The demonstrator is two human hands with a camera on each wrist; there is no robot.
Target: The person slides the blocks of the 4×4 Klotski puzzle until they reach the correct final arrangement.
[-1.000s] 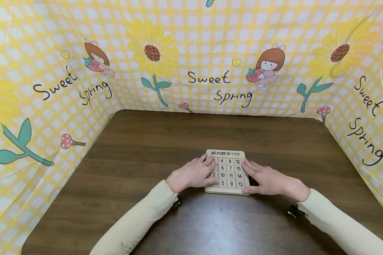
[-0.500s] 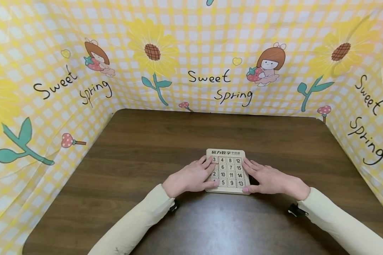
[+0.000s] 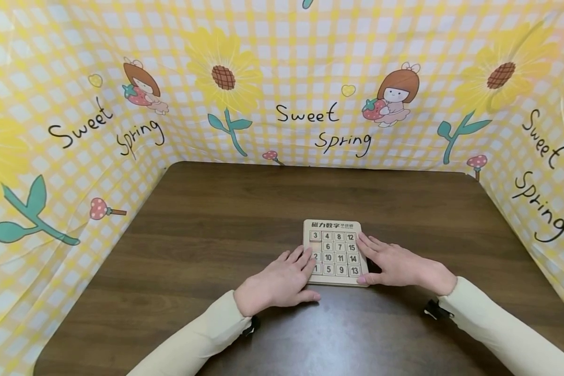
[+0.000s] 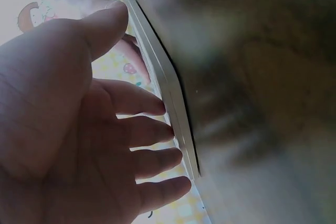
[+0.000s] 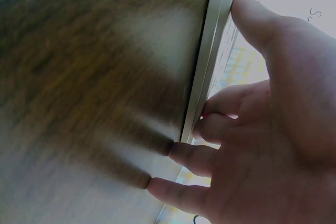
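Note:
A pale sliding number puzzle [image 3: 333, 225] lies flat on the dark wooden table. Its numbered tiles stand in a grid under a line of black characters, and one gap [image 3: 315, 246] shows below the 3 tile at the left. My left hand [image 3: 279, 279] is at the lower left edge, its straight fingertips over the border by the 2 and 1 tiles, its thumb off the near side. At the right edge my right hand [image 3: 397, 266] rests with extended fingers, its thumb [image 5: 254, 17] on the near corner. Both wrist views show the board's side rim [image 4: 169, 80] at the fingertips.
The brown wooden table [image 3: 225, 203] spreads around the puzzle. A yellow checked cloth [image 3: 305, 62] printed with flowers and "Sweet Spring" encloses the table at the back and both sides.
My left hand has drawn back toward me and slightly left, uncovering the 3 tile and the gap; its thumb has left the board. The right hand stays in place.

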